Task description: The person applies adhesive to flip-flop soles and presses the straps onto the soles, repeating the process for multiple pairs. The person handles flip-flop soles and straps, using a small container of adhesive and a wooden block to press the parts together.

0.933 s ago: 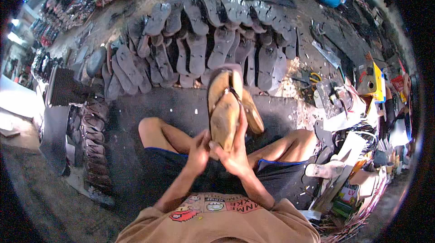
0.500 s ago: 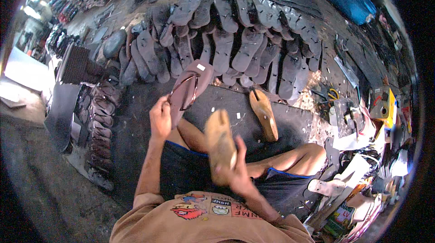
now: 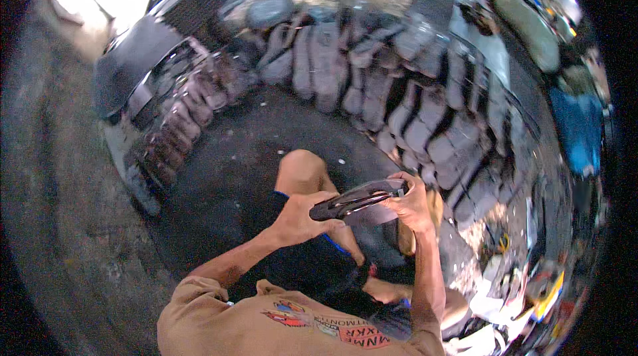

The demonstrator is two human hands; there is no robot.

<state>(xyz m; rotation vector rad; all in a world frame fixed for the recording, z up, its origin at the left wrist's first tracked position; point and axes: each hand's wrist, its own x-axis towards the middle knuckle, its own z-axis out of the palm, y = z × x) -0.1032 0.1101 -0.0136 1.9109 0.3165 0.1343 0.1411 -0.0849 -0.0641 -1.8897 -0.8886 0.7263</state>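
Between my two hands a dark flip-flop point(image 3: 359, 202) with a glossy strap is held edge-on above my lap; whether it is one or a pair pressed together I cannot tell. My left hand point(image 3: 307, 218) grips one end, thumb and fingers wrapped about it. My right hand point(image 3: 413, 204) pinches the other end, near a small white patch. Just behind and beside the right hand lie wooden foot lasts, one by the wrist point(image 3: 435, 207) and one lower point(image 3: 407, 238), both partly hidden.
Rows of grey sandal soles point(image 3: 425, 120) arc across the far side of the dark mat point(image 3: 246, 137). A stack of strapped brown sandals point(image 3: 183, 130) stands at left. Clutter with a yellow box point(image 3: 549, 296) lies at right, a blue cloth point(image 3: 577, 131) beyond.
My view has swung left. My right hand has let go of the wooden last and taken the flip-flop's other end. The flip-flop has turned from upright to sideways.
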